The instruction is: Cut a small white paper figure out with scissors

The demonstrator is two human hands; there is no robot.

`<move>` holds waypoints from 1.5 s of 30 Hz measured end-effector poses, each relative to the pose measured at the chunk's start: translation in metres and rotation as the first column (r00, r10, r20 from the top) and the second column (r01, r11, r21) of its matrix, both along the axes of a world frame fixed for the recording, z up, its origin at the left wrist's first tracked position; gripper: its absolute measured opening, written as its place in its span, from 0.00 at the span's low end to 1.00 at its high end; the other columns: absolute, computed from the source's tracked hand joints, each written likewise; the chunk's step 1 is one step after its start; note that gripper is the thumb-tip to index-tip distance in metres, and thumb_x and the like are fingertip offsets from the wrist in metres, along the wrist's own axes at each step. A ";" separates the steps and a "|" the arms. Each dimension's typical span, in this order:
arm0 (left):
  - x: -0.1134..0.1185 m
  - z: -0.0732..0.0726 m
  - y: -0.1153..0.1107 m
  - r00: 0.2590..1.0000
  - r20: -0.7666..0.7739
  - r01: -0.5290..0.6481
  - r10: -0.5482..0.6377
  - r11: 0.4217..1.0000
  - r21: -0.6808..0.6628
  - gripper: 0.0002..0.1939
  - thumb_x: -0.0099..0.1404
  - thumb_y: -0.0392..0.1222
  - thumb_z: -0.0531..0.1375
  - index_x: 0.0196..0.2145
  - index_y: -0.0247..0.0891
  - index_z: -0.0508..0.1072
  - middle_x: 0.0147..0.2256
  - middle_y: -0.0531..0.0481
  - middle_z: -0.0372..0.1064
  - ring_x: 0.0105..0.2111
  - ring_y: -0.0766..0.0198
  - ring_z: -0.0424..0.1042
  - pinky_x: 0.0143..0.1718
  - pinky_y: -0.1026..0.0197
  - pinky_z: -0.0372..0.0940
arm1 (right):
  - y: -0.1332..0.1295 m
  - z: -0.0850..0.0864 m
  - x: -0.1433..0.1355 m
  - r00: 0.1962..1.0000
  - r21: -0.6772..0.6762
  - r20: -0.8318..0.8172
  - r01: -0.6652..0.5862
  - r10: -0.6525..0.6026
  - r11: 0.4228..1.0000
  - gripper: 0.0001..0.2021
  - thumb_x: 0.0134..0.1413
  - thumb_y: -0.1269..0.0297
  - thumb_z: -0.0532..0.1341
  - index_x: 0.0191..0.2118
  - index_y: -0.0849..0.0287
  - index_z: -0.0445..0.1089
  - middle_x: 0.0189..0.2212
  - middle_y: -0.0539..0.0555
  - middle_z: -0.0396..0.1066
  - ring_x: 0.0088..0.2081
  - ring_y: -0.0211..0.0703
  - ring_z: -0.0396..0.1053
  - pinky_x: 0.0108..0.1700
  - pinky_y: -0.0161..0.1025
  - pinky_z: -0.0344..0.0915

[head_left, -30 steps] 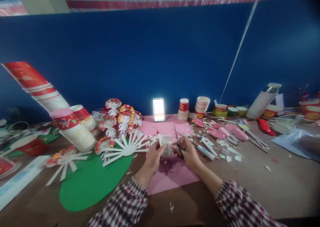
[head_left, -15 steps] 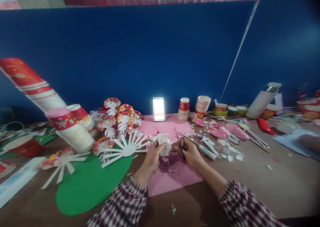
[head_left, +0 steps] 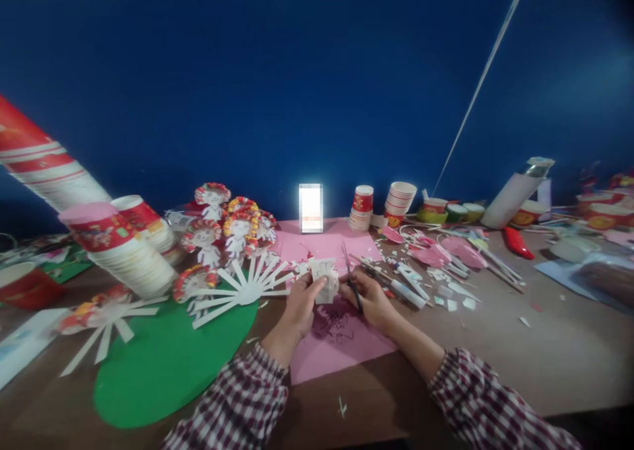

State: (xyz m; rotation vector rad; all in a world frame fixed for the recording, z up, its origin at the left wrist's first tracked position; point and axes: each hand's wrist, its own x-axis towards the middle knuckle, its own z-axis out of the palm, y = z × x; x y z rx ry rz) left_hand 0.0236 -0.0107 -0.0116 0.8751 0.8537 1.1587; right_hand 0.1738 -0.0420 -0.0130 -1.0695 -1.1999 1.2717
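My left hand [head_left: 300, 306] pinches a small white paper cutout [head_left: 325, 281] with faint drawn lines, held up over the table. My right hand [head_left: 372, 299] is closed on dark-handled scissors [head_left: 355, 293], their blades pointing up and away, just right of the cutout. Beneath both hands lies a pink sheet [head_left: 321, 357] with dark scribbled marks. To the left, a white fan of paper strips [head_left: 249, 294] rests partly on a green oval sheet [head_left: 173, 371].
Paper dolls with red and yellow ruffled heads [head_left: 240, 228] stand at the back left. Stacked paper cups [head_left: 131, 265] lean farther left. A lit, blurred-out screen [head_left: 311, 209] stands behind my hands. Paper scraps [head_left: 448, 298], pens and a white bottle [head_left: 512, 199] lie to the right.
The view has tipped down and shifted slightly. The scissors stand a little more upright beside the paper, and the cutout has turned slightly in my left hand.
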 end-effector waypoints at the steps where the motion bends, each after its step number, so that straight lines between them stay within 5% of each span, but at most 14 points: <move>1: 0.000 0.001 0.000 1.000 0.006 -0.005 0.005 1.000 0.003 0.16 0.49 0.43 0.68 0.35 0.31 0.76 0.28 0.46 0.75 0.25 0.65 0.71 0.28 0.65 0.64 | -0.001 0.001 0.000 1.000 -0.009 -0.023 0.003 -0.003 1.000 0.17 0.45 0.56 0.68 0.36 0.60 0.66 0.20 0.45 0.64 0.21 0.32 0.59 0.22 0.30 0.54; 9: 0.002 0.015 -0.006 0.999 0.040 0.025 -0.022 0.997 -0.078 0.15 0.47 0.44 0.68 0.31 0.32 0.74 0.23 0.49 0.74 0.19 0.67 0.68 0.22 0.65 0.62 | 0.001 -0.001 0.001 1.000 -0.060 0.028 -0.007 0.009 0.998 0.16 0.41 0.58 0.69 0.34 0.61 0.67 0.18 0.44 0.63 0.19 0.31 0.58 0.20 0.29 0.53; 21: 0.003 0.006 -0.006 1.000 0.018 -0.009 0.009 1.000 -0.026 0.13 0.49 0.43 0.68 0.31 0.32 0.74 0.23 0.51 0.72 0.21 0.67 0.69 0.24 0.66 0.63 | -0.003 0.000 -0.001 0.993 0.044 0.087 -0.084 0.080 0.995 0.13 0.44 0.60 0.68 0.34 0.62 0.68 0.22 0.47 0.66 0.24 0.33 0.62 0.26 0.31 0.59; 28: 0.002 0.005 -0.007 0.996 -0.086 0.028 -0.034 0.997 -0.067 0.16 0.51 0.47 0.66 0.34 0.35 0.72 0.20 0.53 0.69 0.14 0.70 0.62 0.12 0.68 0.50 | -0.003 -0.001 0.000 0.987 0.062 0.111 -0.124 0.117 0.990 0.09 0.46 0.66 0.65 0.35 0.62 0.70 0.23 0.48 0.68 0.25 0.34 0.63 0.28 0.31 0.59; 36: 0.004 0.003 -0.006 0.999 -0.017 0.026 -0.027 0.998 -0.063 0.14 0.49 0.44 0.67 0.31 0.34 0.74 0.16 0.54 0.67 0.16 0.69 0.65 0.19 0.67 0.58 | -0.001 -0.004 -0.001 0.989 0.070 0.094 -0.124 0.117 0.990 0.09 0.44 0.70 0.63 0.36 0.61 0.70 0.22 0.47 0.68 0.23 0.33 0.62 0.27 0.30 0.60; 45: 0.003 0.001 -0.007 0.999 -0.043 0.026 -0.028 0.999 -0.040 0.15 0.50 0.45 0.67 0.32 0.34 0.74 0.20 0.52 0.71 0.17 0.68 0.65 0.18 0.66 0.57 | -0.003 0.002 -0.002 0.983 0.077 0.127 -0.144 0.134 0.987 0.12 0.42 0.72 0.59 0.37 0.61 0.71 0.25 0.49 0.72 0.26 0.36 0.66 0.30 0.32 0.62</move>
